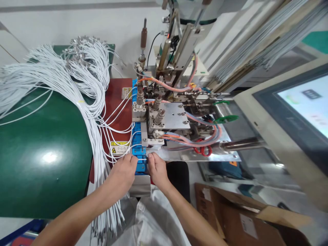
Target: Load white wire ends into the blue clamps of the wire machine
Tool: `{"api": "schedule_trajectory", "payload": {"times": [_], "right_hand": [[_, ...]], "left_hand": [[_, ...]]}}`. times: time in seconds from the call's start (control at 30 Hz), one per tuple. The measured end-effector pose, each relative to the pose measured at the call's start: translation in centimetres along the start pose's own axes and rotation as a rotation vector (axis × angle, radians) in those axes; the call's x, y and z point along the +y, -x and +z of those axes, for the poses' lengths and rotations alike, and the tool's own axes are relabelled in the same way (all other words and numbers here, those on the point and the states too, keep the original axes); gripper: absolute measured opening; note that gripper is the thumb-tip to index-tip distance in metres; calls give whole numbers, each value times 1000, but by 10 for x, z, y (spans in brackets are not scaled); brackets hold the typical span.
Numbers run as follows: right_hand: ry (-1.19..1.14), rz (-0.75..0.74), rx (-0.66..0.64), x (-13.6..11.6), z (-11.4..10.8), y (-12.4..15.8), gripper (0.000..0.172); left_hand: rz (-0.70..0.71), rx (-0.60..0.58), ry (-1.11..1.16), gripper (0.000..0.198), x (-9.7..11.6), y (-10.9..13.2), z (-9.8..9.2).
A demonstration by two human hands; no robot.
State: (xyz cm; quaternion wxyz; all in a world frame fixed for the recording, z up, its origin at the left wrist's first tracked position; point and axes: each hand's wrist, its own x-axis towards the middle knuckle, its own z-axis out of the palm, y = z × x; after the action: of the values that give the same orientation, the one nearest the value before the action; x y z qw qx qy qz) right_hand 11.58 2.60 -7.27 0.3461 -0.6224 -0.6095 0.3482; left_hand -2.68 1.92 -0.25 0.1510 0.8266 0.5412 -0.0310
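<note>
A thick wire bundle [77,89] of white leads drapes over the green surface [38,164] at the far left, its loose ends trailing across a red plate [118,102] with yellow warning labels. Next to it, the left hand [125,169] has its fingers [133,159] pinched shut on one end of a single white wire [142,159]. That wire lies stretched across the near end of the blue strip [139,167], right at the front edge of the machine [169,116]. The right hand [156,171] pinches the wire's other end, fingers closed. Further right, an open box [230,215] sits low down, and a lit screen [304,102] stands at the far right.
</note>
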Motion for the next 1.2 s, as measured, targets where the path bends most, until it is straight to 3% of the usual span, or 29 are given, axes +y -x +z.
{"api": "schedule_trajectory", "payload": {"times": [0.17, 0.37, 0.4, 0.5, 0.63, 0.73, 0.9, 1.0, 1.2], "right_hand": [[-74, 51, 0, 2, -6, -4, 37], [-254, 77, 163, 5, -29, -7, 37], [-282, 74, 172, 7, -33, -6, 38], [-356, 89, 184, 10, -41, -4, 41], [-394, 95, 174, 8, -43, 2, 41], [-409, 48, 155, 2, -42, 10, 39], [-479, -129, 75, -12, -45, 26, 25], [-391, -150, 80, -23, -49, 24, 14], [-349, -107, 30, -38, -51, 14, 13]], "left_hand": [[48, 76, -121, 23, 1, 3, -5], [274, 180, -1, 28, -25, 17, -14], [326, 146, 37, 23, -29, 22, -18], [433, -134, 123, 8, -37, 38, -29], [400, -215, 103, 14, -34, 43, -33], [347, -122, 281, 15, -26, 32, -29], [61, 234, 528, 16, -6, 12, -13], [63, 304, 559, 19, 6, 6, -2], [126, 373, 628, 23, 15, 2, 5]]}}
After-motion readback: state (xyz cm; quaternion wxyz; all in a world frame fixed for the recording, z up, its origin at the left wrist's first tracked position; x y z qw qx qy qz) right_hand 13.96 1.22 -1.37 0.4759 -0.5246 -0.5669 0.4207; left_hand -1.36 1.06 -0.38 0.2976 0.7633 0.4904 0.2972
